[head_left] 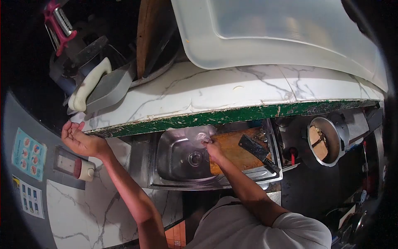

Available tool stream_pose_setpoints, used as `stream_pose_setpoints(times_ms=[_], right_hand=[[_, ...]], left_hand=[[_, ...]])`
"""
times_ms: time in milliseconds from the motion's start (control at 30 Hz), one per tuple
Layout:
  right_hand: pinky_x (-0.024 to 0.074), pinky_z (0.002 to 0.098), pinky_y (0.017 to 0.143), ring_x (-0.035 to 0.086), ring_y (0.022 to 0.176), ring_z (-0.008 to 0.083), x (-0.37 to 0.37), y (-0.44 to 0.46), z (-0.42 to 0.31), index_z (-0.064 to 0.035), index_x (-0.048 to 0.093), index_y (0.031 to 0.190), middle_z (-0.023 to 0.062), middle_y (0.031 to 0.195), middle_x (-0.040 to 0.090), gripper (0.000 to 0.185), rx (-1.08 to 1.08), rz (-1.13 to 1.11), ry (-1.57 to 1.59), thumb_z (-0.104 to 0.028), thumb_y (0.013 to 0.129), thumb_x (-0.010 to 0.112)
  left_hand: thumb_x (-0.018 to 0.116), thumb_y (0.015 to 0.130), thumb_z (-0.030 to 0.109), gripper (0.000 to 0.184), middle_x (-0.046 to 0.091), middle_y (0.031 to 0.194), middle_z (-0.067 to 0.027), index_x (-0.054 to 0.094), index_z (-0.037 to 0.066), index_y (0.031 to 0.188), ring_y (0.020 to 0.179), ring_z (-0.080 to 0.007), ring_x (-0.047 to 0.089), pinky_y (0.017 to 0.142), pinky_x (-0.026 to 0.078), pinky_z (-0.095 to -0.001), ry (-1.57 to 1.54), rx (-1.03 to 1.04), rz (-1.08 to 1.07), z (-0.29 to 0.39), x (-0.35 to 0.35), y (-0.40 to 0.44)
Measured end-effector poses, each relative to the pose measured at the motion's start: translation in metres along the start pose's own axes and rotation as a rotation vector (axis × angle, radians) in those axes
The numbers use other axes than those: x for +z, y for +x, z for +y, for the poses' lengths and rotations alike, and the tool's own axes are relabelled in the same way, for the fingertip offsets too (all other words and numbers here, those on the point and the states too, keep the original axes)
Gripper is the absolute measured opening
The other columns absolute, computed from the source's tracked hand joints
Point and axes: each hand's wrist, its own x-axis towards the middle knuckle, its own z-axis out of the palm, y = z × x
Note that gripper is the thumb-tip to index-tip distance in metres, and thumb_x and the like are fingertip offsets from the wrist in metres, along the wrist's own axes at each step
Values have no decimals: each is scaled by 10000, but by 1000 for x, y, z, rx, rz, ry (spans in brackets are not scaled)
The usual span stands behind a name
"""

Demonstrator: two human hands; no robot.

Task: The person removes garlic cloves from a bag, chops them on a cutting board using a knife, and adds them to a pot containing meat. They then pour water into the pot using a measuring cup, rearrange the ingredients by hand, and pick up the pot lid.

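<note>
My left hand (82, 142) is raised at the left end of the white marbled shelf (166, 93). Its fingers are curled in a pinch, and a small pale translucent piece (78, 118) shows at the fingertips, too small to name. Over the steel sink (176, 155), my right hand (214, 150) is closed on a crumpled clear plastic bag (198, 135). Just right of that hand, a wooden cutting board (228, 143) lies across the sink, with a dark cleaver (253, 148) on it.
A large translucent bin (199, 45) stands on the shelf. Metal containers and a white-handled tool (92, 83) sit at the shelf's left end. A large pot (336, 143) holding a wooden piece is right of the sink. A soap dispenser (85, 170) is at the left wall.
</note>
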Motion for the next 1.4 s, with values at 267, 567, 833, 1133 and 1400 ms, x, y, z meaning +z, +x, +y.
stream_pose_setpoints(times_ms=[267,567,833,1133,1400], right_hand=[[499,401,831,661,956,263,-2,6,6,25,671,1113,139,1037,716,349,37,-30,-13,-149,827,773],[494,372,868,657,996,246,0,6,7,31,658,1145,142,1097,712,342,3,-47,91,-101,845,754],[504,378,846,659,990,245,-1,10,14,41,660,1132,148,1095,713,370,26,-33,45,-122,823,782],[498,381,881,656,1006,266,-2,14,20,51,646,1191,176,1122,706,448,16,-67,-46,-183,831,774],[502,375,870,668,1001,255,-3,2,5,50,660,1171,168,1114,717,410,19,-79,51,-154,830,759]], left_hand=[[409,906,32,302,578,1084,-130,569,-55,1146,895,-189,566,801,530,-315,47,-13,-11,0,-2,0],[409,907,29,298,585,1109,-135,562,-55,1148,929,-191,578,810,536,-319,5,-22,-3,-7,-3,0],[419,954,46,266,595,1082,-129,565,-44,1157,882,-196,595,819,506,-321,23,9,-15,-8,-4,0],[415,989,47,245,592,1102,-130,563,-41,1163,876,-188,593,823,500,-321,-21,-13,-19,-9,-5,0],[418,972,55,256,588,1087,-128,563,-45,1158,880,-185,586,820,502,-314,12,-6,-21,-7,-5,-1]])
